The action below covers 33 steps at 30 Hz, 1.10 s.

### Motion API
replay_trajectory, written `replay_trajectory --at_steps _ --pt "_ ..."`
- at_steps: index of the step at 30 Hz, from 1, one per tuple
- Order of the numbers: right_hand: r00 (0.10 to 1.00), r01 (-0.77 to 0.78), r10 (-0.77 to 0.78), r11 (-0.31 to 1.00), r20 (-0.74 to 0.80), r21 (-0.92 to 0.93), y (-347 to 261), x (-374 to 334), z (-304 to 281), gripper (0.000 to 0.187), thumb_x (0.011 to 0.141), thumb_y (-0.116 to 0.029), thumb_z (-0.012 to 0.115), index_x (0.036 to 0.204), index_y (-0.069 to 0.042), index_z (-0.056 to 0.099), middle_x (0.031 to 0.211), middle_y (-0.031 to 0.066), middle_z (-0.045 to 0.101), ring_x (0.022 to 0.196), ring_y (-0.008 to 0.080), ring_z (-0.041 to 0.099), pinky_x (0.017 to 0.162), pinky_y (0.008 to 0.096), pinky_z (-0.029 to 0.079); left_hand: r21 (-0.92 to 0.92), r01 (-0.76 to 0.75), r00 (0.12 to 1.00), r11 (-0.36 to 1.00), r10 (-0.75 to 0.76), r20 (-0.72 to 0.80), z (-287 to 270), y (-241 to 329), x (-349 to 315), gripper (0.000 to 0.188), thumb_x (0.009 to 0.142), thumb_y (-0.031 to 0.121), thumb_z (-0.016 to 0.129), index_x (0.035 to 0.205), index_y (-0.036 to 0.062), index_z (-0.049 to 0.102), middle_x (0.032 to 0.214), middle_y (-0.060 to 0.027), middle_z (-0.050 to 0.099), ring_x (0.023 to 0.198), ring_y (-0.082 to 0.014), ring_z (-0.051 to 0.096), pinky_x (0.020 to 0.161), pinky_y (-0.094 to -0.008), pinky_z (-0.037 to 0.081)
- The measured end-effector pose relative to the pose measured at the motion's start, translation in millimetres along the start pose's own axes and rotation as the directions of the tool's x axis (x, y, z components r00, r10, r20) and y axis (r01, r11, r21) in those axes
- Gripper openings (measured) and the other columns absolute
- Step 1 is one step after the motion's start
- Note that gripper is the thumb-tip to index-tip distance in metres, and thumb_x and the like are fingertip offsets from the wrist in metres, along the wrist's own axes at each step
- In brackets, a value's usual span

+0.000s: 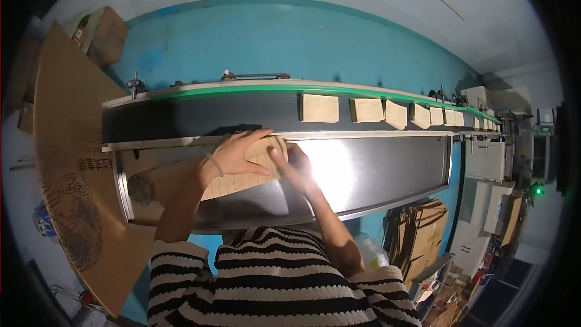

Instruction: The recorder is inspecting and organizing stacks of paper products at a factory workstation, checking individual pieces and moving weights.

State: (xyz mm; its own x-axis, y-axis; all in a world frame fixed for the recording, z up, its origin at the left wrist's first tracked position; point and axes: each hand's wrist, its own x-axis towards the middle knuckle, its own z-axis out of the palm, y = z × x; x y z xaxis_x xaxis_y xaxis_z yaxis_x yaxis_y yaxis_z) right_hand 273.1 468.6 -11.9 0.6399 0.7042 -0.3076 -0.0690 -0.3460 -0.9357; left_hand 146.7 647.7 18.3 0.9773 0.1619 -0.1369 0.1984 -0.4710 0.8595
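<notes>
A long row of tan folded paper packs [233,188], pressed together on edge, lies on the shiny metal tray [387,169] in front of me. Over the top of its right end, my left hand [237,154] spreads its thumb and fingers around the packs. My right hand [292,168] holds the end face of the same row, thumb on the near side; its other fingers are partly hidden behind the packs. Just beyond both hands runs a dark conveyor belt [206,112], with a tan paper pack [319,109] lying on it and several more spaced out to the right.
A green guide rail [254,89] borders the belt's far side. At the left stands a large cardboard sheet [66,145], with a cardboard box [109,36] behind it. Flattened cardboard [417,233] leans below the tray's right end. Machinery [532,157] stands at the far right.
</notes>
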Motion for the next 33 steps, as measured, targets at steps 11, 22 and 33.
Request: replay_trajectory --at_steps 11,22,33 --pt "0.968 -0.17 0.235 0.87 -0.085 0.463 -7.8 16.5 51.5 0.04 0.096 -0.036 0.065 0.11 0.0 0.058 0.088 0.0052 0.064 0.088 0.0114 0.061 0.077 0.0271 0.05 -0.052 0.035 0.998 0.998 -0.032 0.048 -40.9 -38.8 -45.7 0.078 0.067 0.04 0.086 0.132 0.0112 0.053 0.128 -0.0191 0.059 0.121 -0.0379 0.055 0.101 -0.0425 0.045" --pt "0.857 -0.502 0.464 0.851 0.226 0.155 -4.3 -8.1 110.5 0.04 0.096 -0.036 0.065 0.115 -0.002 0.061 0.095 0.0044 0.065 0.085 0.0124 0.059 0.075 0.026 0.048 -0.068 0.036 0.996 0.997 -0.03 0.083 -71.0 -76.7 -83.7 0.079 0.071 0.039 0.084 0.135 0.0052 0.052 0.13 -0.0191 0.059 0.121 -0.037 0.056 0.102 -0.0419 0.044" --pt "0.929 -0.32 0.299 0.945 0.217 0.071 4.8 -12.0 158.9 0.029 0.091 -0.023 0.06 0.109 0.0 0.059 0.09 0.0032 0.06 0.076 0.0111 0.053 0.069 0.0236 0.043 -0.04 -0.002 0.998 0.999 0.005 0.057 -95.4 -115.0 -113.1 0.073 0.073 0.041 0.082 0.131 0.0086 0.054 0.126 -0.0193 0.061 0.117 -0.0374 0.057 0.1 -0.0411 0.046"
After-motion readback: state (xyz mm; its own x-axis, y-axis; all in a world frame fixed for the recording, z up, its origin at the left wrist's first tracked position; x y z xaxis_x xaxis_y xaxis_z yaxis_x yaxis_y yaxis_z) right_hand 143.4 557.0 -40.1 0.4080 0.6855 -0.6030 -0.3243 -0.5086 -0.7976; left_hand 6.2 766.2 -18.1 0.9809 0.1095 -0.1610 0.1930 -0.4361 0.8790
